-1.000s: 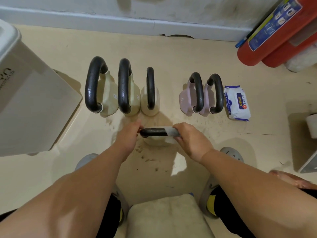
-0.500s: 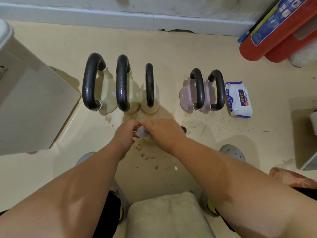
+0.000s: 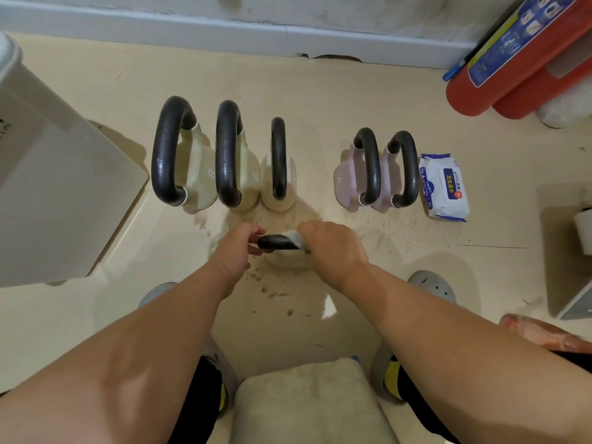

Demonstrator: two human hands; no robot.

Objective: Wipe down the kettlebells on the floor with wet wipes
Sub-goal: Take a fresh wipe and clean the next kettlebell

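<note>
A small cream kettlebell [image 3: 286, 259] with a black handle [image 3: 275, 242] stands on the floor just in front of me. My left hand [image 3: 235, 249] grips the handle's left end. My right hand [image 3: 333, 248] holds a white wet wipe [image 3: 293, 237] wrapped over the handle's right part. Behind it stand three cream kettlebells [image 3: 189, 165] [image 3: 238, 168] [image 3: 278, 174] in a row. Two pink kettlebells [image 3: 355, 174] [image 3: 395, 177] stand to their right. A wet wipe pack [image 3: 443, 187] lies beside the pink pair.
A white bin [image 3: 57, 187] stands at the left. Red fire extinguishers [image 3: 512, 59] lie at the back right by the wall's skirting. A grey cushioned stool [image 3: 307, 402] sits between my legs. Dirt specks mark the floor [image 3: 288, 299]. A white object [image 3: 576, 302] sits at the right edge.
My right hand with the wipe slid left along the handle to meet the left hand, then moved back right, so the handle's left part shows again. The left hand stayed put.
</note>
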